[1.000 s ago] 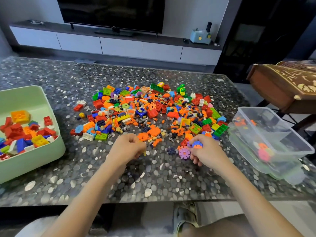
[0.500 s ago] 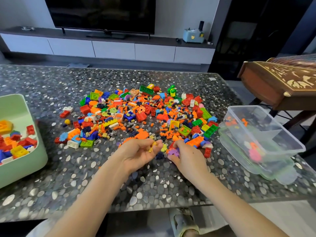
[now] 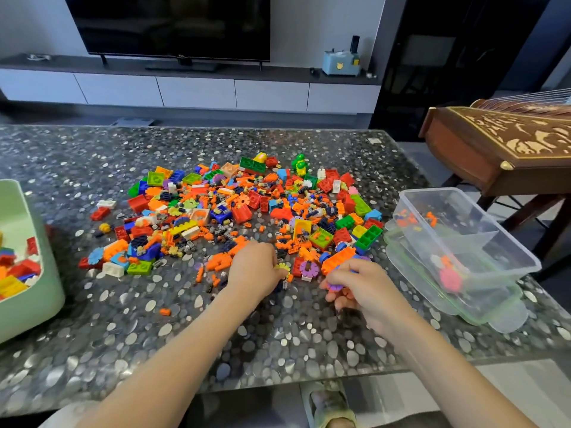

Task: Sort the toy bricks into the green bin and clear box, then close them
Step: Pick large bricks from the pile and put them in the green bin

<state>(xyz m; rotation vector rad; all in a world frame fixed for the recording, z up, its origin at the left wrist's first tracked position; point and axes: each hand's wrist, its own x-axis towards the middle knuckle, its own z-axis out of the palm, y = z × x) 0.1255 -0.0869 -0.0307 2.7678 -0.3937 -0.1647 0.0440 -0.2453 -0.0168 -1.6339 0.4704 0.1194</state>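
A wide pile of toy bricks [image 3: 241, 208] in many colours covers the middle of the table. My left hand [image 3: 256, 270] sits at the pile's near edge and pinches a small yellow flower piece [image 3: 281, 267]. To its right, my right hand [image 3: 361, 285] grips purple flower pieces [image 3: 335, 285] in curled fingers. Another purple flower piece [image 3: 309, 268] lies on the table between the hands. The green bin [image 3: 46, 291] stands at the left edge with several bricks inside. At the right, the clear box [image 3: 482, 242] holds a few small pieces and rests on its lid [image 3: 500, 316].
The speckled pebble-pattern table [image 3: 185, 335] ends just below my forearms. One orange brick [image 3: 164, 312] lies apart near the front. A carved wooden instrument [image 3: 500, 146] stands beyond the clear box at the right. A TV cabinet runs along the far wall.
My left hand turned palm down over the yellow flower piece. My right hand moved right, away from the pile edge, with purple pieces in its fingers. The camera view shifted slightly.
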